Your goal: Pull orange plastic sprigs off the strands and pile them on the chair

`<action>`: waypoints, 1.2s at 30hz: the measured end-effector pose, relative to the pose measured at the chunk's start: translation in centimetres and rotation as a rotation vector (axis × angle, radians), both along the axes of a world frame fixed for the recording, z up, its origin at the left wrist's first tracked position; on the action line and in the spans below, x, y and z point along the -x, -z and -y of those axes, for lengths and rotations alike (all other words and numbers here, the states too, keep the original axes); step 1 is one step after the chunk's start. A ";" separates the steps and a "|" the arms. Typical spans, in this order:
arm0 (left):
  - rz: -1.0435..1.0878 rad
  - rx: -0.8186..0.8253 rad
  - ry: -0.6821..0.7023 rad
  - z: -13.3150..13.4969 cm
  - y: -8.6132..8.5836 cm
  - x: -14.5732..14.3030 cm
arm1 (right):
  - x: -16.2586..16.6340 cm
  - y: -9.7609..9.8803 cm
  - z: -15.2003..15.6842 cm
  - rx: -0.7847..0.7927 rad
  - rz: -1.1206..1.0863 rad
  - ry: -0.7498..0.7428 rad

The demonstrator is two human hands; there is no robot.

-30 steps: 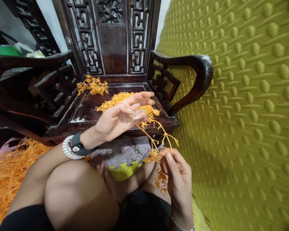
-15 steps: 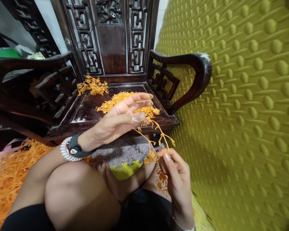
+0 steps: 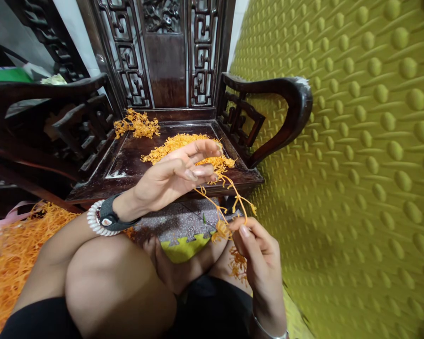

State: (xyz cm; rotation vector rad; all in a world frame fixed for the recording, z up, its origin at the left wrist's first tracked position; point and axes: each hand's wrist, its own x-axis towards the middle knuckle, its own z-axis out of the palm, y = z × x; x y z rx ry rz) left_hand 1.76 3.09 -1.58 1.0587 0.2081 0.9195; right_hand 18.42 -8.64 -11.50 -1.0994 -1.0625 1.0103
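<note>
My left hand (image 3: 173,176) hovers in front of a dark carved wooden chair (image 3: 169,84), with thumb and forefinger pinched on the tips of a few thin orange strands (image 3: 226,197). My right hand (image 3: 259,261) sits lower, fingers closed around the clump at the base of those strands, and more orange stuff hangs below it. The strands stretch between the two hands. On the chair seat lies a pile of loose orange strands (image 3: 183,143), just behind my left hand. A smaller tangled clump (image 3: 136,125) rests at the seat's back left corner.
A heap of orange strands (image 3: 10,254) covers the floor at the left. My bare knees and a foot (image 3: 169,268) fill the lower middle. A green padded wall (image 3: 356,165) with round bumps closes the right side. Foam floor mats (image 3: 183,226) lie under the chair.
My left hand's outstretched fingers have curled inward and the hand has dropped slightly. The right hand keeps its grip almost in place.
</note>
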 end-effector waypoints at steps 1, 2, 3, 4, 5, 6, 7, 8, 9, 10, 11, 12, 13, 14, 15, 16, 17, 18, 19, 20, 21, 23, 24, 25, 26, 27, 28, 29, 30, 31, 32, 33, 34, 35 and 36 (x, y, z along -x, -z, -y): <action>-0.003 0.000 -0.003 0.1 0.0 0.0 | 0.0 0.0 0.0 -0.001 0.003 0.003; -0.006 -0.002 -0.007 0.1 0.0 0.0 | 0.0 0.0 0.1 -0.001 0.007 0.004; -0.008 -0.005 -0.010 0.2 -0.1 0.0 | 0.1 0.0 0.1 0.001 0.010 0.000; -0.008 -0.010 -0.013 0.3 0.0 0.0 | 0.1 0.0 0.1 0.005 0.013 -0.007; -0.009 -0.016 -0.012 0.3 0.0 0.0 | 0.1 0.1 0.2 0.007 0.015 -0.016; -0.008 -0.022 -0.008 0.3 0.0 0.1 | 0.1 0.1 0.2 0.010 0.016 -0.026; -0.005 -0.027 0.000 0.3 0.1 0.1 | 0.2 0.2 0.2 0.011 0.018 -0.037; 0.000 -0.030 0.009 0.3 0.1 0.1 | 0.2 0.2 0.2 0.012 0.019 -0.044; 0.005 -0.030 0.018 0.3 0.2 0.1 | 0.2 0.3 0.2 0.012 0.021 -0.048; 0.010 -0.030 0.027 0.3 0.2 0.1 | 0.2 0.3 0.2 0.011 0.023 -0.051; 0.013 -0.027 0.033 0.3 0.2 0.1 | 0.2 0.3 0.2 0.011 0.026 -0.053; 0.015 -0.024 0.036 0.4 0.2 0.2 | 0.2 0.3 0.2 0.011 0.029 -0.054; 0.015 -0.021 0.038 0.4 0.2 0.2 | 0.2 0.3 0.2 0.013 0.032 -0.052; 0.014 -0.019 0.040 0.5 0.2 0.2 | 0.2 0.2 0.2 0.016 0.036 -0.050; 0.014 -0.018 0.040 0.5 0.1 0.2 | 0.2 0.2 0.2 0.020 0.040 -0.047; 0.013 -0.020 0.041 0.6 0.1 0.2 | 0.3 0.2 0.2 0.024 0.044 -0.044; 0.013 -0.022 0.041 0.6 0.1 0.1 | 0.3 0.1 0.2 0.028 0.050 -0.042; 0.015 -0.027 0.043 0.6 0.1 0.1 | 0.3 0.1 0.1 0.032 0.055 -0.040; 0.020 -0.034 0.050 0.5 0.1 0.1 | 0.2 0.1 0.1 0.035 0.061 -0.038; 0.026 -0.041 0.057 0.5 0.2 0.1 | 0.2 0.1 0.1 0.037 0.068 -0.035; 0.030 -0.048 0.065 0.4 0.3 0.1 | 0.2 0.1 0.1 0.038 0.078 -0.034; 0.025 -0.064 0.076 0.3 0.5 0.0 | 0.2 0.1 0.0 0.037 0.099 -0.036; 0.013 -0.070 0.075 0.2 0.7 0.0 | 0.2 0.0 0.0 0.036 0.109 -0.038; -0.003 -0.072 0.067 0.1 0.8 0.0 | 0.2 0.0 0.0 0.038 0.115 -0.039; -0.021 -0.073 0.056 0.1 0.9 0.0 | 0.3 -0.1 0.0 0.042 0.117 -0.037; -0.037 -0.074 0.046 0.0 1.0 -0.1 | 0.3 -0.2 0.0 0.048 0.117 -0.032; -0.051 -0.074 0.038 0.0 1.1 -0.1 | 0.4 -0.3 0.0 0.051 0.115 -0.025; -0.059 -0.074 0.032 0.0 1.2 -0.1 | 0.4 -0.4 0.0 0.051 0.113 -0.022; -0.064 -0.073 0.027 0.0 1.2 -0.1 | 0.5 -0.5 0.0 0.045 0.111 -0.024; -0.068 -0.073 0.024 -0.1 1.3 -0.1 | 0.5 -0.5 0.0 0.037 0.108 -0.029; -0.073 -0.074 0.020 -0.1 1.4 -0.1 | 0.5 -0.5 -0.1 0.028 0.105 -0.033; -0.081 -0.076 0.013 -0.1 1.5 -0.1 | 0.5 -0.5 -0.1 0.019 0.101 -0.036; -0.093 -0.087 0.007 -0.2 1.6 0.0 | 0.5 -0.5 -0.2 0.015 0.096 -0.040; -0.111 -0.108 0.002 -0.3 1.8 0.0 | 0.5 -0.4 -0.3 0.016 0.095 -0.044; -0.130 -0.144 -0.001 -0.3 2.0 0.1 | 0.5 -0.4 -0.4 0.018 0.097 -0.050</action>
